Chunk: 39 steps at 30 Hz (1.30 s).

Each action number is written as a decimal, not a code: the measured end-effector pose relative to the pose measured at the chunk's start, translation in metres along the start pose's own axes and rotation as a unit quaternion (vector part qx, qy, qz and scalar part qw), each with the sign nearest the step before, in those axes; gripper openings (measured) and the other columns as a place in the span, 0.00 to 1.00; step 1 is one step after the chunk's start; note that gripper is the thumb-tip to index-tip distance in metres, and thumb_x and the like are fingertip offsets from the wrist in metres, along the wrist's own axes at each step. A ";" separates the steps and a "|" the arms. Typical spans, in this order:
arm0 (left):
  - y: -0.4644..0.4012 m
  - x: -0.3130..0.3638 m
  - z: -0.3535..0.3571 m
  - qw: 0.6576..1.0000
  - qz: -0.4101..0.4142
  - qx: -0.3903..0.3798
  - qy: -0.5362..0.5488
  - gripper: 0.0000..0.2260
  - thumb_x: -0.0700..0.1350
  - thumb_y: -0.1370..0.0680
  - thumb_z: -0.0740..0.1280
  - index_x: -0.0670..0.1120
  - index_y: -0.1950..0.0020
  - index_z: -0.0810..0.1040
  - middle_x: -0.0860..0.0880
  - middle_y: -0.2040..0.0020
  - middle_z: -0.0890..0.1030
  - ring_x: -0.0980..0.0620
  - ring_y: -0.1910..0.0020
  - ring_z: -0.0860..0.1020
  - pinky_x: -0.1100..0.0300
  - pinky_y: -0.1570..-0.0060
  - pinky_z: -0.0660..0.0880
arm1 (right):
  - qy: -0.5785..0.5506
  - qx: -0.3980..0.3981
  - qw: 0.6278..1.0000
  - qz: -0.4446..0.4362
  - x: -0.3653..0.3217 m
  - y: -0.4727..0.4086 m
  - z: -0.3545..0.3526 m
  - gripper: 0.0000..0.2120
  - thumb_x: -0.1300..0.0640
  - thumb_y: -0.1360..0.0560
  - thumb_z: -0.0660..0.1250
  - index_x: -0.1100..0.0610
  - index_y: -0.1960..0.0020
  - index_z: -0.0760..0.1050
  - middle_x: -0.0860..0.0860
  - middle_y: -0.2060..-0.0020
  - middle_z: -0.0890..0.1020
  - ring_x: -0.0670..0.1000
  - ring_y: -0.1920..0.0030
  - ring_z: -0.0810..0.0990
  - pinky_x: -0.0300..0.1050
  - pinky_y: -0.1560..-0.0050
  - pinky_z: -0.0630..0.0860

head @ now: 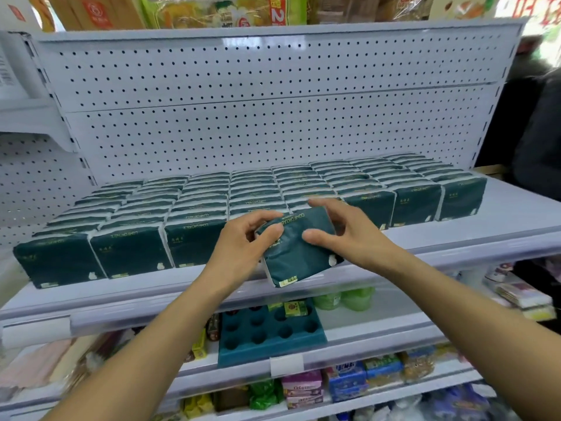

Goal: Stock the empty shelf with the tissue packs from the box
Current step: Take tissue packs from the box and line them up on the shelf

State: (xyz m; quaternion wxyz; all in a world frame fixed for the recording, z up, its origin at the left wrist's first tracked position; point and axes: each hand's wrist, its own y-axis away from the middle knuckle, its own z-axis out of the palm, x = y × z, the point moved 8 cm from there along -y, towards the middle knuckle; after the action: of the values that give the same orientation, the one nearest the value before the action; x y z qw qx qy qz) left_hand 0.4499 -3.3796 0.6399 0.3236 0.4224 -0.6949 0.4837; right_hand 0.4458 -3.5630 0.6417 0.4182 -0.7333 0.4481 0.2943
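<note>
We hold one dark green tissue pack [299,246] between both hands at the centre of view, tilted, its lower corner hanging past the front lip of the shelf [501,220]. Our left hand [243,241] curls round its 9 o'clock end; our right hand [343,229] pinches the 3 o'clock end, thumb on the face. Behind it, rows of stocked packs [130,250] stand upright, filling the shelf back to the pegboard [243,117]. A bare strip of shelf runs along the front towards 3 o'clock.
</note>
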 end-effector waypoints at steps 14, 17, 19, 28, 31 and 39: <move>-0.048 0.015 0.115 0.839 0.152 0.013 -0.522 0.38 0.62 0.22 0.62 0.51 0.19 0.46 0.53 0.19 0.50 0.53 0.21 0.48 0.44 0.24 0.36 | 0.007 0.158 0.985 0.063 0.097 0.021 -0.175 0.18 0.60 0.31 0.77 0.55 0.44 0.75 0.48 0.53 0.85 0.47 0.52 0.84 0.39 0.52 0.80; -0.055 -0.006 0.124 0.783 0.111 -0.026 -0.612 0.42 0.65 0.22 0.59 0.51 0.21 0.35 0.52 0.19 0.40 0.53 0.21 0.38 0.42 0.26 0.32 | 0.045 0.152 0.986 0.061 0.119 0.020 -0.170 0.18 0.59 0.30 0.76 0.55 0.44 0.75 0.49 0.52 0.83 0.41 0.54 0.82 0.34 0.56 0.78; -0.056 -0.011 0.123 0.768 0.097 -0.019 -0.633 0.42 0.64 0.21 0.59 0.51 0.21 0.34 0.52 0.19 0.40 0.52 0.21 0.38 0.41 0.27 0.32 | 0.087 0.156 0.982 0.057 0.131 0.018 -0.166 0.20 0.55 0.30 0.76 0.52 0.40 0.74 0.49 0.51 0.82 0.48 0.52 0.80 0.42 0.52 0.79; -0.059 -0.011 0.122 0.769 0.080 0.004 -0.634 0.39 0.61 0.21 0.61 0.52 0.20 0.40 0.53 0.19 0.47 0.53 0.20 0.44 0.44 0.27 0.30 | 0.168 0.195 0.966 0.019 0.128 0.001 -0.149 0.29 0.52 0.28 0.74 0.53 0.30 0.68 0.48 0.45 0.73 0.47 0.51 0.73 0.43 0.47 0.71; -0.059 -0.011 0.122 0.772 0.085 0.011 -0.629 0.39 0.61 0.22 0.63 0.52 0.20 0.43 0.52 0.19 0.50 0.53 0.20 0.48 0.44 0.27 0.31 | 0.149 0.207 0.967 0.014 0.125 -0.003 -0.147 0.26 0.54 0.29 0.75 0.54 0.34 0.69 0.47 0.42 0.72 0.47 0.48 0.73 0.43 0.46 0.72; -0.059 -0.011 0.123 0.765 0.090 0.018 -0.638 0.39 0.61 0.23 0.65 0.52 0.19 0.46 0.52 0.19 0.53 0.52 0.21 0.50 0.43 0.26 0.32 | 0.224 0.188 0.956 -0.019 0.117 -0.006 -0.143 0.20 0.54 0.27 0.73 0.52 0.37 0.72 0.48 0.43 0.70 0.50 0.62 0.75 0.47 0.57 0.75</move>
State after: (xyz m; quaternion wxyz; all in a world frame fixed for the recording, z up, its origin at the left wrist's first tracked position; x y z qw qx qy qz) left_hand 0.5022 -3.5033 0.6144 -0.2466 0.5751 -0.7669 0.1426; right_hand 0.5089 -3.7352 0.6176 0.4428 -0.6971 0.5634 0.0246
